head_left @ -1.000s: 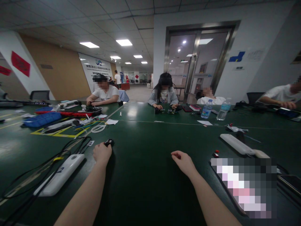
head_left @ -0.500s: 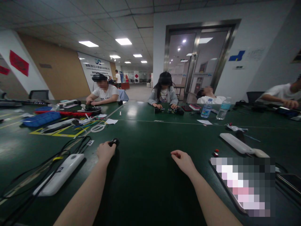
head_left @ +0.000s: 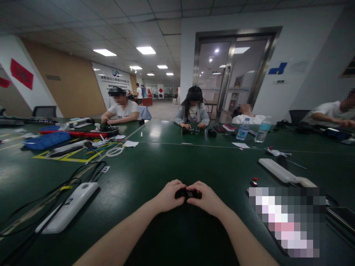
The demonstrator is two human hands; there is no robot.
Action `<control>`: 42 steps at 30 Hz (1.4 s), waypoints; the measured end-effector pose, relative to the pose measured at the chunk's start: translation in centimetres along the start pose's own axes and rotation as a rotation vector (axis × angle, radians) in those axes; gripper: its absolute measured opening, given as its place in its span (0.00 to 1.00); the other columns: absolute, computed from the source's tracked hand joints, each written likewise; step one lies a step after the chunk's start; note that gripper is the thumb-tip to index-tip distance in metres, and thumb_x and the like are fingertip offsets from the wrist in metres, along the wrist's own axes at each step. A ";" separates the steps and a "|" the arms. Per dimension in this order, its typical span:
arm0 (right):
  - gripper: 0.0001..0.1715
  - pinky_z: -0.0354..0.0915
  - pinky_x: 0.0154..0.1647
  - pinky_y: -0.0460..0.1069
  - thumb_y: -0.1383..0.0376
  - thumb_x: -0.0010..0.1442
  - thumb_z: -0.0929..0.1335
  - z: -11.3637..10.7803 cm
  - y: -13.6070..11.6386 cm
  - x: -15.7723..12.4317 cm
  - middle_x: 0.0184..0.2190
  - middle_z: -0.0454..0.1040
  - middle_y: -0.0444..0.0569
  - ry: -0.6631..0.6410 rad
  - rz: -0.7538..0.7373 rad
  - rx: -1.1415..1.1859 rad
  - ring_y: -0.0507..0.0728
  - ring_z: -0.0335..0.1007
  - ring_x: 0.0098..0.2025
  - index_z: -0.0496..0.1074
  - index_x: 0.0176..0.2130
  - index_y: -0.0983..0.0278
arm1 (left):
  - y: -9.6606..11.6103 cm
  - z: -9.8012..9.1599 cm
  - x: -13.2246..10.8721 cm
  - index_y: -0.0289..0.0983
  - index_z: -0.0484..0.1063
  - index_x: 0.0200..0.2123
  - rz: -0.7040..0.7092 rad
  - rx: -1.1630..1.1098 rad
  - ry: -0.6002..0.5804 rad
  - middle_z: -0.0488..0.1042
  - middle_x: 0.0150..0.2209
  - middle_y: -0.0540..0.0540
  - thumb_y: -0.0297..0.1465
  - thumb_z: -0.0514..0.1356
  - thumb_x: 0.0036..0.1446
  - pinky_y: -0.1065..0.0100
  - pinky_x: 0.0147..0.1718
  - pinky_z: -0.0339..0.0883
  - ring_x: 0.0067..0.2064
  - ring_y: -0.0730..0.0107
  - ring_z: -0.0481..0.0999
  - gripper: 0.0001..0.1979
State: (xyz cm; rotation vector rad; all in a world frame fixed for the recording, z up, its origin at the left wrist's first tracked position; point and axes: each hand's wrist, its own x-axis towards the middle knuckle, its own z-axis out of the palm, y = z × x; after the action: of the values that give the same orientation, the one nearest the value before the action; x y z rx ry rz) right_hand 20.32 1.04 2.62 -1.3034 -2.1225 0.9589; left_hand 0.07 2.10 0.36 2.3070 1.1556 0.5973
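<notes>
Above the green tabletop (head_left: 155,162), close in front of me, both my hands meet at one small, dark, glossy black object (head_left: 189,193). Its exact kind is hard to make out. My left hand (head_left: 169,196) grips the left end between thumb and fingers. Around the right end, the thumb and fingers of my right hand (head_left: 205,198) are closed in the same way. The fingers cover both ends, so only the middle part shows between them.
A white box (head_left: 69,207) with black cables lies at left. A blue tray (head_left: 47,140) stands farther back. At right are a pixelated tablet-like thing (head_left: 273,232), a white bar (head_left: 277,170) and water bottles (head_left: 243,129). A person (head_left: 192,107) sits opposite.
My left hand has moved right and nearer with the black object. My right hand has come left and taken hold of the object's other end.
</notes>
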 end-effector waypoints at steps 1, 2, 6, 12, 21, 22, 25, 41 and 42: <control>0.20 0.61 0.45 0.51 0.59 0.49 0.70 0.2 -0.1 0.0 0.43 0.68 0.46 -0.014 -0.009 -0.009 0.56 0.64 0.45 0.72 0.44 0.56 | 0.0 0.1 0.0 0.41 0.70 0.47 0.009 -0.008 -0.002 0.68 0.46 0.46 0.34 0.58 0.52 0.63 0.49 0.61 0.47 0.65 0.67 0.18; 0.19 0.60 0.46 0.51 0.59 0.50 0.70 0.3 -0.2 0.1 0.43 0.68 0.45 -0.018 -0.009 -0.024 0.56 0.63 0.45 0.73 0.43 0.56 | -0.1 0.0 -0.1 0.41 0.69 0.47 0.017 -0.015 -0.001 0.68 0.46 0.46 0.34 0.59 0.52 0.63 0.49 0.61 0.48 0.65 0.67 0.18; 0.14 0.60 0.46 0.52 0.59 0.52 0.68 0.7 -0.3 0.2 0.41 0.68 0.45 -0.022 0.002 -0.096 0.57 0.63 0.46 0.74 0.40 0.57 | -0.4 -0.2 -0.2 0.41 0.69 0.49 0.031 -0.033 -0.004 0.66 0.49 0.45 0.34 0.59 0.52 0.62 0.51 0.60 0.50 0.63 0.66 0.19; 0.11 0.61 0.46 0.52 0.62 0.51 0.68 0.5 -0.7 0.1 0.41 0.69 0.45 -0.014 -0.012 -0.085 0.57 0.64 0.45 0.75 0.38 0.57 | -0.1 -0.4 -0.2 0.41 0.69 0.49 0.004 -0.043 -0.024 0.66 0.49 0.45 0.35 0.59 0.52 0.61 0.51 0.60 0.50 0.63 0.65 0.20; 0.31 0.68 0.37 0.49 0.50 0.50 0.66 -2.3 5.6 1.4 0.48 0.71 0.51 0.741 0.449 0.539 0.59 0.68 0.47 0.67 0.49 0.62 | 0.2 -0.8 -0.4 0.43 0.66 0.52 -0.063 -0.067 -0.064 0.65 0.51 0.46 0.35 0.57 0.54 0.59 0.52 0.59 0.52 0.63 0.64 0.20; 0.32 0.68 0.35 0.49 0.49 0.49 0.67 -2.3 6.2 1.5 0.49 0.71 0.51 0.745 0.465 0.560 0.59 0.69 0.47 0.67 0.49 0.62 | 0.3 -0.9 -0.4 0.43 0.66 0.52 -0.064 -0.070 -0.066 0.65 0.51 0.46 0.36 0.57 0.55 0.59 0.52 0.59 0.52 0.63 0.64 0.20; 0.32 0.69 0.32 0.48 0.47 0.48 0.67 -2.2 7.3 1.6 0.48 0.72 0.51 0.724 0.445 0.542 0.60 0.70 0.45 0.68 0.49 0.61 | 0.3 -0.9 -0.5 0.43 0.66 0.52 -0.062 -0.073 -0.066 0.64 0.52 0.46 0.35 0.57 0.55 0.58 0.53 0.59 0.53 0.62 0.64 0.20; 0.17 0.73 0.42 0.49 0.63 0.46 0.73 -1.7 5.4 1.7 0.33 0.74 0.46 0.771 0.403 1.043 0.56 0.73 0.40 0.69 0.37 0.60 | 0.0 -0.8 -0.4 0.43 0.66 0.53 -0.039 -0.048 -0.060 0.66 0.53 0.46 0.36 0.56 0.55 0.57 0.55 0.56 0.54 0.61 0.63 0.21; 0.16 0.73 0.42 0.49 0.64 0.46 0.73 -1.8 5.5 1.8 0.33 0.74 0.46 0.765 0.409 1.071 0.56 0.73 0.40 0.69 0.37 0.61 | 0.0 -0.8 -0.4 0.44 0.66 0.53 -0.040 -0.050 -0.058 0.66 0.52 0.46 0.35 0.56 0.55 0.58 0.55 0.56 0.54 0.62 0.63 0.21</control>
State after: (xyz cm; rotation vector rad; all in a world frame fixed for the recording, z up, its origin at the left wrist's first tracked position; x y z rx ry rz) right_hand 23.88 4.85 -0.35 -1.1940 -0.5788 1.2137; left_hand -0.57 1.92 0.90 2.2389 1.1447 0.5348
